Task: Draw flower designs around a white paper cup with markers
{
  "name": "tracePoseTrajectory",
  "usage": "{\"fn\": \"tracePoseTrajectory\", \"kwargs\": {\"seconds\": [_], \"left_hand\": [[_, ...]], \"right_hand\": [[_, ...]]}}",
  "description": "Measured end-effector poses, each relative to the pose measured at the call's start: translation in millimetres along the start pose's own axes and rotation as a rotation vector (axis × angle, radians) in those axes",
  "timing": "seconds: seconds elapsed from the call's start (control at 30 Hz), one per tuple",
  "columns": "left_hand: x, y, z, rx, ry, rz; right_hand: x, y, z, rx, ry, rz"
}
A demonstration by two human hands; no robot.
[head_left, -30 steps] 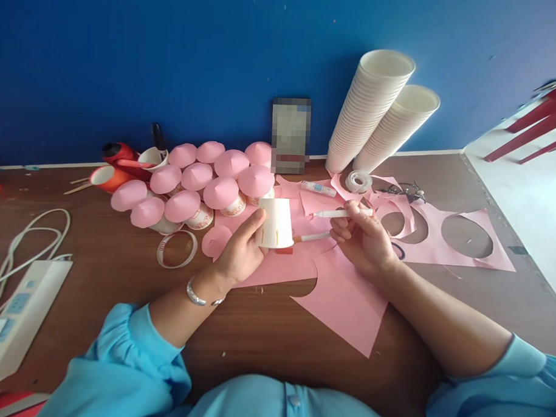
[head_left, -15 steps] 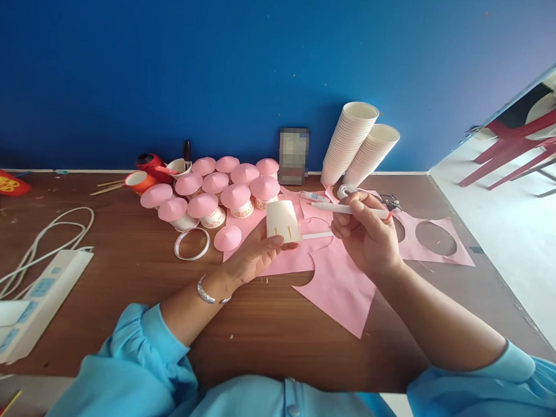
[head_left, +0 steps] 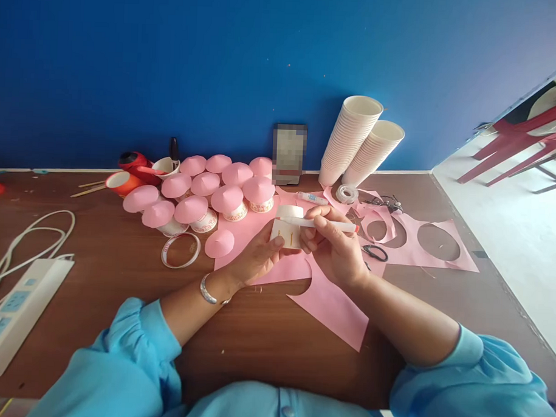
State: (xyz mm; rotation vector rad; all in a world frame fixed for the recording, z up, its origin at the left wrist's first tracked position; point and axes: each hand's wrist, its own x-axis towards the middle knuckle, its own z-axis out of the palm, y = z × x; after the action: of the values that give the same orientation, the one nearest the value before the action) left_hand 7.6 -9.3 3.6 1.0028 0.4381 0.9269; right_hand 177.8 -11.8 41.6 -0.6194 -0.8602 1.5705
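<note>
My left hand (head_left: 260,253) is closed around a white paper cup (head_left: 286,236), which has small gold marks on its side. In my right hand (head_left: 338,250) is a white pen (head_left: 325,224) with a red end, and its tip meets the upper part of the cup. Left of the cup stand several paper cups topped with pink paper cones (head_left: 227,199). One loose pink cone (head_left: 219,243) lies on the table by a roll of tape (head_left: 180,250). Under and beside my hands spreads cut pink paper (head_left: 333,311).
Two tall stacks of white cups (head_left: 352,138) lean at the wall beside a dark-framed device (head_left: 289,153). Scissors (head_left: 375,252), a clear tape roll (head_left: 346,194) and a glue tube (head_left: 312,198) lie on the right. A power strip (head_left: 28,315) with cables sits at left.
My right hand has moved left and down, bringing the pen from beside the cup onto it. The cup has tipped so its end shows more. The view has shifted slightly, and the scissors are uncovered.
</note>
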Motion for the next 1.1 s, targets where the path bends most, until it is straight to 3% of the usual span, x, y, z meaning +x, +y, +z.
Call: {"fn": "tracePoseTrajectory", "kwargs": {"seconds": [0.3, 0.5, 0.6, 0.77, 0.9, 1.0, 1.1], "left_hand": [[3.6, -3.4, -6.4, -0.031, -0.05, -0.023], [-4.3, -15.7, -19.1, -0.063, 0.016, -0.056], [-4.9, -15.3, -22.3, -0.05, 0.092, -0.091], [-4.8, -9.8, -23.5, -0.013, 0.161, -0.143], [-6.5, -13.1, -25.8, -0.005, 0.141, -0.118], [-8.1, -15.5, -27.6, 0.029, 0.139, -0.105], [-9.1, -13.8, -27.3, 0.083, 0.168, -0.108]], "right_hand": [[4.1, 6.1, -15.5, -0.034, -0.036, 0.002], [5.5, 12.2, -17.3, -0.053, -0.053, 0.02], [3.9, 6.6, -19.2, -0.082, -0.061, -0.049], [-11.3, -5.8, -32.0, -0.445, -0.061, -0.222], [-22.8, -9.4, -36.7, -0.849, -0.227, -0.418], [-26.0, -7.7, -35.4, -0.995, -0.328, -0.593], [-27.3, -4.0, -34.7, -1.082, -0.348, -0.642]]}}
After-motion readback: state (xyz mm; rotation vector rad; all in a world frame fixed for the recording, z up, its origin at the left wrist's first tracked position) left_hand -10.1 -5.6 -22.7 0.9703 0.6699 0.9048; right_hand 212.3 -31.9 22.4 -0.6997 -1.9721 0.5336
